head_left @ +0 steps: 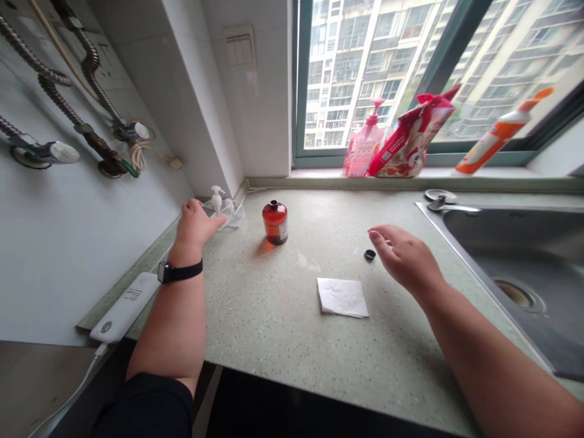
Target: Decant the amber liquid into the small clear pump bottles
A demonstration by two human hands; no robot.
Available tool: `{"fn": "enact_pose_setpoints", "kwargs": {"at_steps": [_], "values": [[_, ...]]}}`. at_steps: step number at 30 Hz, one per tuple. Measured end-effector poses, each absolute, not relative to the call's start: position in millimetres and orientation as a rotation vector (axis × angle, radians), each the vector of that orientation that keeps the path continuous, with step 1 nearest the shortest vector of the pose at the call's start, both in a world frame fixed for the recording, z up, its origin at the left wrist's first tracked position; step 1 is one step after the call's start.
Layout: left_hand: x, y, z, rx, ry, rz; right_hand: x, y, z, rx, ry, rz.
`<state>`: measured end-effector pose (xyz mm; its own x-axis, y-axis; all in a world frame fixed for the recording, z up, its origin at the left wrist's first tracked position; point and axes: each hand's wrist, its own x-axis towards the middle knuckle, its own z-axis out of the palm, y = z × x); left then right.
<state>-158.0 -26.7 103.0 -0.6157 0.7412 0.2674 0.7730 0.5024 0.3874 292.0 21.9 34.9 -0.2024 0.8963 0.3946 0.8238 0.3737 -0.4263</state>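
My left hand reaches to the back left of the counter, thumb and fingers apart. It is beside a clear plastic bag with a white pump head standing at it; whether the fingers touch the bag cannot be told. An amber bottle stands upright with its mouth uncovered, to the right of that hand. My right hand hovers loosely bent over the right side, with nothing visible in it. Close to its thumb lies a black bottle cap. Nearer to me is a folded white tissue.
A steel sink is set into the right side, with a drain strainer at its back corner. On the windowsill stand a pink pump bottle, a red bag and an orange-white bottle. A white power strip lies at left.
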Motion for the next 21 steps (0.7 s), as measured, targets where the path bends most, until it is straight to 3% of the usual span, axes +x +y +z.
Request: {"fn": "enact_pose_setpoints", "kwargs": {"at_steps": [15,18,21], "values": [[-186.7,-12.9,79.5,-1.474,-2.881,-0.308,308.5,39.3,5.8,-1.779,-2.362,0.182],[-203.1,-7.9,66.0,-1.527,-2.851,-0.362,310.5,41.1,3.0,-1.731,-2.423,0.169],[-221.5,-2.0,48.2,-1.613,-2.685,-0.65,313.8,43.7,-1.9,-1.667,-2.446,0.152]]}}
